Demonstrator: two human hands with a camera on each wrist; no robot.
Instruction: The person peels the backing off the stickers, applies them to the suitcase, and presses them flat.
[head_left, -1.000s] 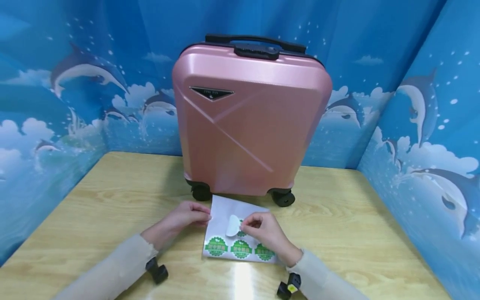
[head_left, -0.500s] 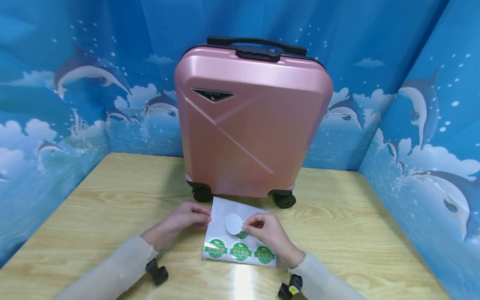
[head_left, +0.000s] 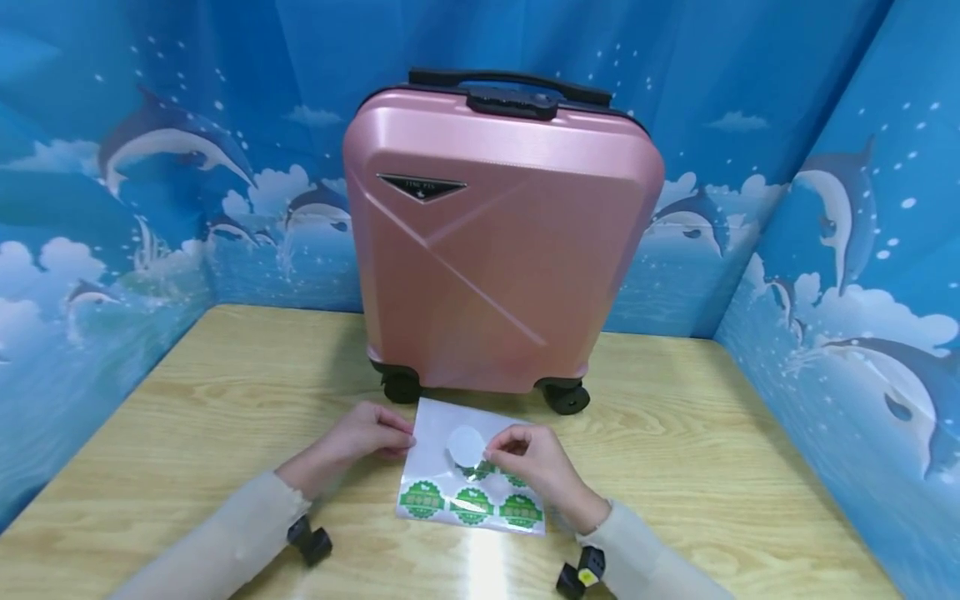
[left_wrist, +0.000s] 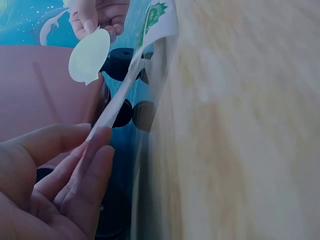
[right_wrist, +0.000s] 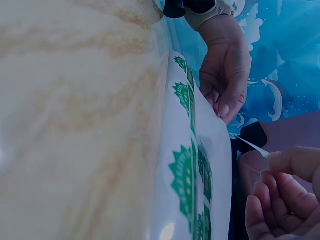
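A white sticker sheet point(head_left: 450, 492) with round green stickers lies on the wooden table point(head_left: 225, 400) in front of a pink suitcase point(head_left: 502, 242). My left hand point(head_left: 371, 437) pinches the sheet's left edge point(left_wrist: 107, 117) and lifts it a little. My right hand point(head_left: 525, 458) pinches a round sticker point(head_left: 467, 444), white back toward me, just above the sheet. The left wrist view shows that sticker point(left_wrist: 89, 55) free of the sheet, held by my right hand's fingertips point(left_wrist: 90, 22). In the right wrist view the sticker point(right_wrist: 250, 145) appears edge-on beside the sheet point(right_wrist: 200, 165).
The suitcase stands upright on black wheels point(head_left: 566, 398) at the table's back, its black handle point(head_left: 510, 83) on top. Blue dolphin-print walls point(head_left: 847, 250) close in the table on the left, back and right.
The sticker has come fully off the sheet and now hangs in my right fingers. The sheet's left side has lifted slightly; more green stickers show beneath the peeled one.
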